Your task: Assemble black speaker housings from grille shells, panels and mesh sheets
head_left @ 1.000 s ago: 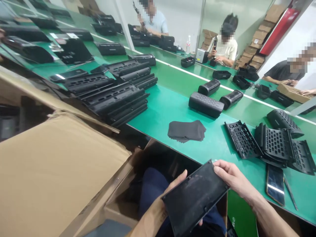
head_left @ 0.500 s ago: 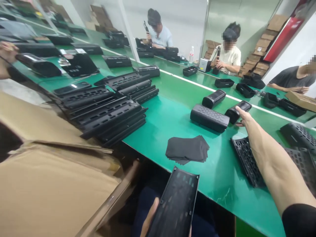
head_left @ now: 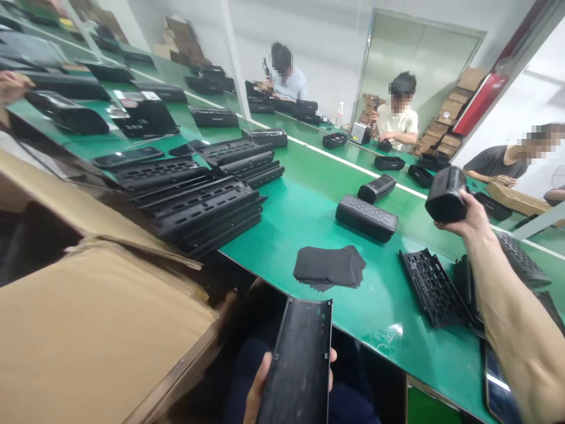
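"Different how from half a second ago?"

"Now holds a black, box-like housing (head_left: 445,194) in the air with the right hand (head_left: 472,215), lifted clear of the green table (head_left: 304,197). Clamps it firmly, thumb against the side, fingertips showing underneath."

"And on the left?"

"Keeps a long, curved black panel (head_left: 300,359) in the left hand (head_left: 257,383), low over the lap beside the table's edge, hollow side up. Pinches it between thumb on one long edge and fingers on the other."

"Meaning for the work?"

"Seems to leave both hands loaded at once, with panel and housing well apart, not touching."

"Nearby, on the table?"

"Shows a loose stack of dark sheets (head_left: 329,265) just beyond the panel, a perforated housing (head_left: 366,217) farther back, and slotted panels (head_left: 435,288) beside the right forearm."

"Hard to make out?"

"Hides most of the left palm behind the panel, and cuts off the panel's lower end at the bottom of the view. Tucks some right-hand fingers out of sight behind the housing. Covers part of the slotted panels and probably a phone (head_left: 497,400) with the forearm. Blurs toward the far left."
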{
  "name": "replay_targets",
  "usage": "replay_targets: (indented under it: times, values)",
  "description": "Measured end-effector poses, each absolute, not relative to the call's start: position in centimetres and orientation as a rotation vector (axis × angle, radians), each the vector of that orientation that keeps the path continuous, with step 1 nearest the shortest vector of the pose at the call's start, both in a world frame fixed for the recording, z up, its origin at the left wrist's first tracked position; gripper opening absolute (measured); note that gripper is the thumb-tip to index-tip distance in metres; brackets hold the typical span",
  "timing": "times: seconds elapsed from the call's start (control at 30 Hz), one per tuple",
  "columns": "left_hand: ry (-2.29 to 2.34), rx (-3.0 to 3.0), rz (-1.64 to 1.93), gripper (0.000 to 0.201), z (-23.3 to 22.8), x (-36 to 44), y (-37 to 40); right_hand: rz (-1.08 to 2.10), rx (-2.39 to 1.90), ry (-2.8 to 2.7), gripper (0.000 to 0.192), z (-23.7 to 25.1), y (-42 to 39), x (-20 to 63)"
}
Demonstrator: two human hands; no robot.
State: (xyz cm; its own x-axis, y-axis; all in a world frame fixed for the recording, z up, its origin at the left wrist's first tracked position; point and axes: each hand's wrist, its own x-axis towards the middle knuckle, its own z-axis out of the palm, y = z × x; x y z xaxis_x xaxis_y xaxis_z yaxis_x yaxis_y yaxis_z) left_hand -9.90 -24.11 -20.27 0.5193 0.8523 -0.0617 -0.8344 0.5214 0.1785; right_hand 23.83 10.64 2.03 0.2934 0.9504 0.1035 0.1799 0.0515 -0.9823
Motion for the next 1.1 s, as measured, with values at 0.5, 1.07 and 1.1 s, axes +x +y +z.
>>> replay_targets:
  times: [0.5,1.07,1.1]
  values:
    - [-0.032,0.370,1.204,0.093,-20.7,-8.1,-24.6,1.434,-1.217,-1.188,0.085,-8.0,-19.1,17.6]
    - [0.014,0.584,1.477,0.070,-18.8,-6.7,-20.8,0.872,-1.347,-2.524,0.100,-4.1,-16.4,11.3]
    - [0.013,0.589,1.481,0.069,-18.8,-6.7,-20.7,0.870,-1.334,-2.571,0.101,-4.2,-16.4,11.2]
